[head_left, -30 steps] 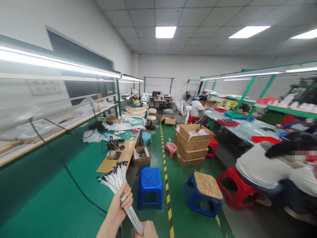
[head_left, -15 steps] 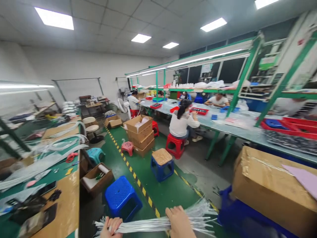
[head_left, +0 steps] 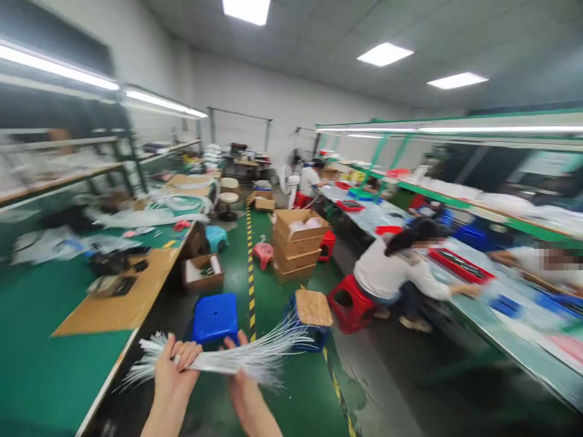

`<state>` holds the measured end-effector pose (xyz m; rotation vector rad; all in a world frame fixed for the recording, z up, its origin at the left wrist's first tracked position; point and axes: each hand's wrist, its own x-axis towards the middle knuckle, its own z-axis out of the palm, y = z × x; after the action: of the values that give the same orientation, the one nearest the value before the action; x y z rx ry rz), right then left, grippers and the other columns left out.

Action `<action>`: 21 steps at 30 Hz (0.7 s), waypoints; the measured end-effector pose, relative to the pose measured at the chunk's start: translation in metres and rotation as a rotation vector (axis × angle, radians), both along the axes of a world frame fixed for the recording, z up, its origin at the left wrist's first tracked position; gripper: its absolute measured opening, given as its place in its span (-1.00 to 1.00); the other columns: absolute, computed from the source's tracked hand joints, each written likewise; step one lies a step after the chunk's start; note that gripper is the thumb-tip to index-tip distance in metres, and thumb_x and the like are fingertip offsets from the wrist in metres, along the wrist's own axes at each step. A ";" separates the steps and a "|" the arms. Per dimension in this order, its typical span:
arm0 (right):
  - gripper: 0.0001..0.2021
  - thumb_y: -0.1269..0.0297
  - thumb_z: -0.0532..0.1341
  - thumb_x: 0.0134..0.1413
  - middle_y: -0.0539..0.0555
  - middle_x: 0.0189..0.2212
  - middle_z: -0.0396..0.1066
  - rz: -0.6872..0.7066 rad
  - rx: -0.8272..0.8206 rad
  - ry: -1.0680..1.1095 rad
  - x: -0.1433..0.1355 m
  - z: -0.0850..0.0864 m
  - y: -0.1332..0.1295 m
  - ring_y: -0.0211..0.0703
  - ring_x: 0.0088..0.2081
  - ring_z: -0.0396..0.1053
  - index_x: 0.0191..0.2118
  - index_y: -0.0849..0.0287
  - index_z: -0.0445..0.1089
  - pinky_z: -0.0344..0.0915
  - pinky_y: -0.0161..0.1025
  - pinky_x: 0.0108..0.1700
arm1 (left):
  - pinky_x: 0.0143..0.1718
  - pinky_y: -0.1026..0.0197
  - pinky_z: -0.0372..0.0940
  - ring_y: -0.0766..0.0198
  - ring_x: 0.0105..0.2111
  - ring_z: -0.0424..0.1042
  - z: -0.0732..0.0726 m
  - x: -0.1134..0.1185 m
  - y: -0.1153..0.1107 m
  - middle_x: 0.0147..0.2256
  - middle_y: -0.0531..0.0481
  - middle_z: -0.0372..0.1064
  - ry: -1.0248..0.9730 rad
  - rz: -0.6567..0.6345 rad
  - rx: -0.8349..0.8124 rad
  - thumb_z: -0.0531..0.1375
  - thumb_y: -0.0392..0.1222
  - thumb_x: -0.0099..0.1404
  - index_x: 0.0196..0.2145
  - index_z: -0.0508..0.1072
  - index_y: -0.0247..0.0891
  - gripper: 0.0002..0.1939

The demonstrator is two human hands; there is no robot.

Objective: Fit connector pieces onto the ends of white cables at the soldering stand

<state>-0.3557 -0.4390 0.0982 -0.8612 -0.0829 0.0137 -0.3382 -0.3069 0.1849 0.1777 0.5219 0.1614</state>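
A bundle of thin white strands (head_left: pixel 218 361) lies across both of my hands, its loose ends fanned out at left and right. I cannot tell whether they are wires or thin tubes. My left hand (head_left: pixel 177 361) is closed round the bundle near its left end. Around the middle, my right hand (head_left: pixel 241 379) holds it from below and behind, with fingertips showing above the strands; part of that hand is covered. Under the bundle's far side stands a blue stool (head_left: pixel 215 317). A second stool with a cardboard top (head_left: pixel 314 308) is just beyond the right end.
At left runs a green workbench (head_left: pixel 36 340) with a brown board (head_left: pixel 132 291), bags and coiled white tubing (head_left: pixel 182 203). Stacked cartons (head_left: pixel 298 246) and an open box (head_left: pixel 203 273) stand on the floor. A seated person (head_left: pixel 392 267) works at the long table (head_left: pixel 501 346) on the right.
The view has swung left, bringing more of the left workbench in. My hands hold the bundle higher and closer together, and its right end now spreads out upward.
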 end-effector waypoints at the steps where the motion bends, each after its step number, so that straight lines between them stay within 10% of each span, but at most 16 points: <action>1: -0.36 -0.21 0.41 -0.06 0.17 -0.02 0.53 0.111 0.076 0.069 0.005 0.000 -0.009 0.11 0.06 0.47 0.08 0.03 0.44 0.33 0.20 0.17 | -0.72 0.35 -0.04 0.43 -0.77 -0.08 -0.002 -0.007 -0.003 -0.71 0.20 -0.21 0.032 0.066 -0.022 -0.06 -0.36 0.52 -0.61 -0.08 -0.20 -0.49; 4: -0.41 -0.16 0.42 -0.09 0.08 0.06 0.50 0.285 0.268 0.296 0.024 0.008 -0.038 0.04 0.11 0.43 0.05 -0.01 0.45 0.15 0.16 0.31 | -0.72 0.34 -0.08 0.44 -0.76 -0.11 -0.010 -0.032 -0.005 -0.69 0.21 -0.23 0.104 0.313 -0.088 -0.01 -0.36 0.50 -0.60 -0.08 -0.19 -0.50; 8: -0.74 0.03 0.40 0.05 -0.13 -0.40 0.46 0.444 0.260 0.396 0.052 0.039 -0.044 -0.21 -0.27 0.46 -0.33 0.06 0.41 0.27 -0.02 0.18 | -0.71 0.37 -0.07 0.46 -0.76 -0.12 -0.023 -0.083 0.009 -0.69 0.24 -0.23 0.155 0.691 -0.176 -0.01 -0.39 0.50 -0.58 -0.06 -0.18 -0.51; 15: -0.49 0.07 0.21 0.33 -0.20 -0.71 0.02 1.038 0.086 0.033 -0.002 0.133 0.033 -0.32 -0.61 0.02 -0.58 0.12 0.04 0.23 -0.19 -0.19 | -0.67 0.44 0.10 0.51 -0.69 0.08 -0.033 -0.171 0.039 -0.62 0.25 0.03 0.078 1.002 -0.330 0.15 -0.34 0.47 -0.52 0.18 -0.28 -0.62; 21: -0.48 0.02 0.22 0.31 -0.16 -0.71 0.06 1.143 -0.093 -0.210 -0.061 0.171 0.113 -0.26 -0.54 0.15 -0.61 0.11 0.10 0.22 -0.09 -0.07 | -0.61 0.43 0.23 0.49 -0.62 0.23 -0.048 -0.208 0.097 -0.53 0.20 0.21 0.006 1.064 -0.460 0.21 -0.32 0.44 -0.41 0.34 -0.34 -0.78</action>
<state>-0.4166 -0.3260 0.2695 -0.8081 -0.7665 1.0033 -0.5467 -0.2097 0.1367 -0.5706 0.6033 1.0640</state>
